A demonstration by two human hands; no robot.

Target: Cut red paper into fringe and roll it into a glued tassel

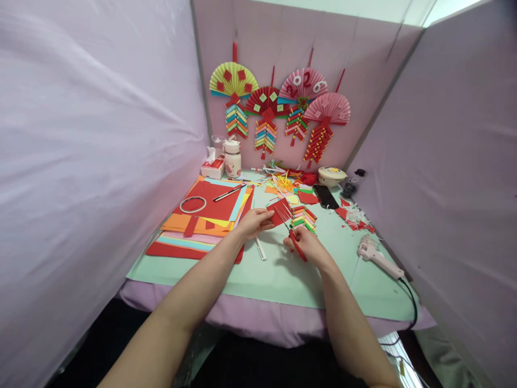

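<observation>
The red piece [278, 212] pinched in my left hand [254, 222] is thin matt paper, cut into a fringe along one side. The scissors [298, 247] gripped in my right hand [307, 241] have glossy red plastic handles; the blades are too small to judge. The mat [283, 277] under my hands looks smooth and matt, and a lilac cloth [262, 319] shows soft creases at the table's near edge. Along the left edge the stacked sheets [205, 218] are matt coloured paper. Near the right edge the glue gun [374, 253] is pale smooth plastic. The phone [326, 196] towards the far edge is glossy black.
</observation>
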